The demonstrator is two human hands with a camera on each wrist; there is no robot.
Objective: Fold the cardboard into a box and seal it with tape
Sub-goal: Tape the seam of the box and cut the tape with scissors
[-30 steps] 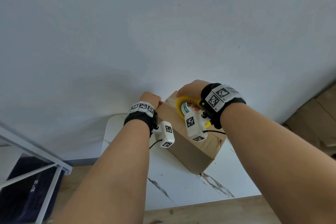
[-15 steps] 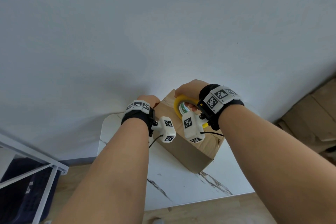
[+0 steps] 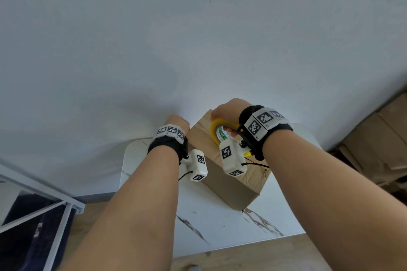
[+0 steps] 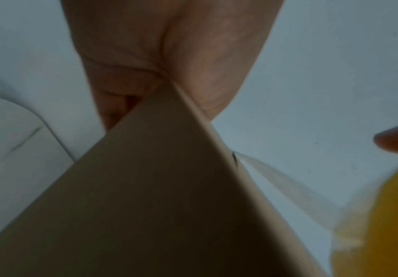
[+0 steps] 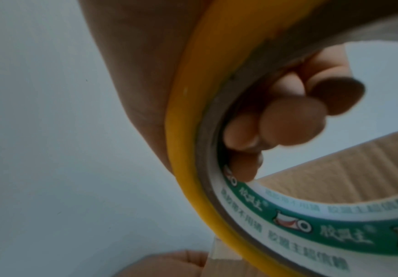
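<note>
A brown cardboard box (image 3: 229, 180) stands on the white marble table (image 3: 198, 222), one corner toward me. My left hand (image 3: 177, 121) grips its far left edge, palm (image 4: 169, 56) over the corner and fingers curled down the side. My right hand (image 3: 229, 109) holds a yellow tape roll (image 3: 217, 130) upright on the box top, with its fingers (image 5: 288, 121) hooked through the core. A clear strip of tape (image 4: 276, 178) runs from the roll (image 4: 387, 215) to the box edge (image 4: 146, 206) by my left hand. The box top (image 5: 335, 168) shows through the roll (image 5: 193, 150).
A plain white wall rises right behind the table. Flattened cardboard (image 3: 378, 138) is stacked on the floor at the right. A white metal rack (image 3: 44, 200) with a dark bag stands at the lower left. Wood floor shows below the table's near edge.
The right hand and the roll have edged slightly left along the box top. The left hand stays at the box's far edge.
</note>
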